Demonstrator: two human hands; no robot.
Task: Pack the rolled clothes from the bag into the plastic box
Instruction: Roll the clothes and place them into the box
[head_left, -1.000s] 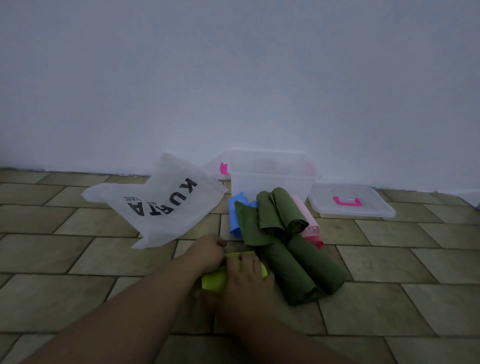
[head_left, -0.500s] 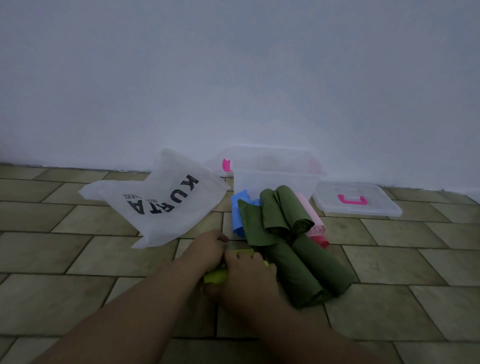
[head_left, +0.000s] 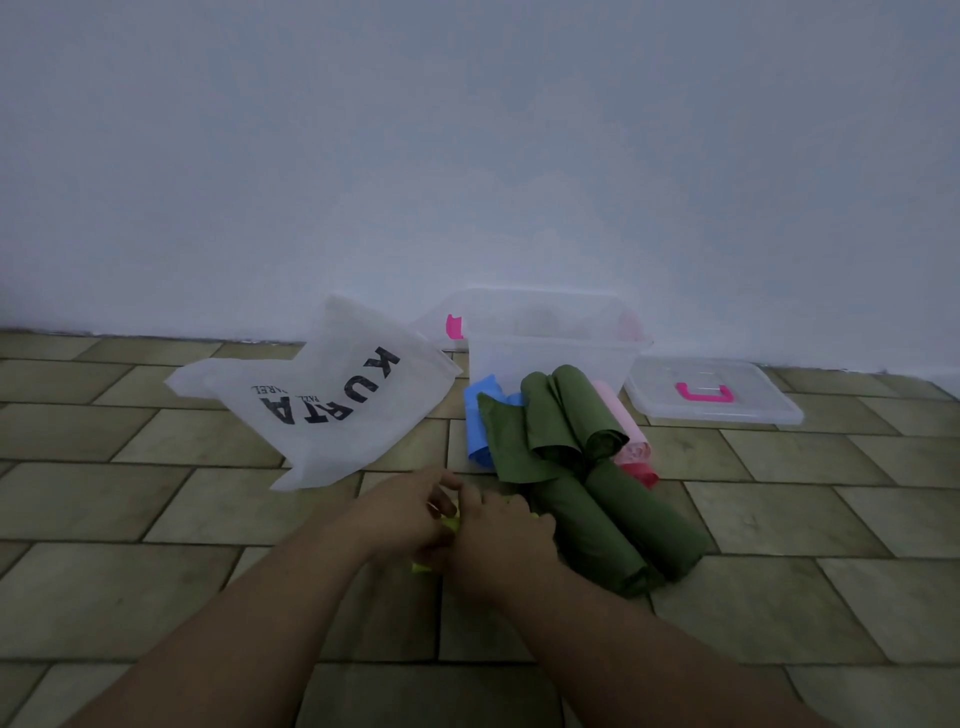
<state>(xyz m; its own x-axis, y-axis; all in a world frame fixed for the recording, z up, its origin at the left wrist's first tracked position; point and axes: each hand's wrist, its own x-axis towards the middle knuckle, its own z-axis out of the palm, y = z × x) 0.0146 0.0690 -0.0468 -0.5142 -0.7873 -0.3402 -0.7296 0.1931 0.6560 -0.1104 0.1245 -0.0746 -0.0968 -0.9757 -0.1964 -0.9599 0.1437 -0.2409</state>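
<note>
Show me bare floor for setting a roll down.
Bare tiles lie right of the green rolls, before the lid, and left of the left hand, before the white bag. Crowded: rolls heaped before the plastic box, and the yellow-green cloth under the right hand.

Tiled floor (head_left: 156, 499), olive-brown. Lying on it: at left, white bag (head_left: 332, 410) lettered KURTA; against the wall (head_left: 467, 156), clear plastic box (head_left: 545, 364); just right, clear lid (head_left: 769, 400) with pink handle; before the box, bunched together, green rolls (head_left: 613, 525), blue roll (head_left: 478, 426), pink roll (head_left: 623, 426), red roll (head_left: 641, 474); nearest, yellow-green cloth (head_left: 451, 522), mostly hidden.
</note>
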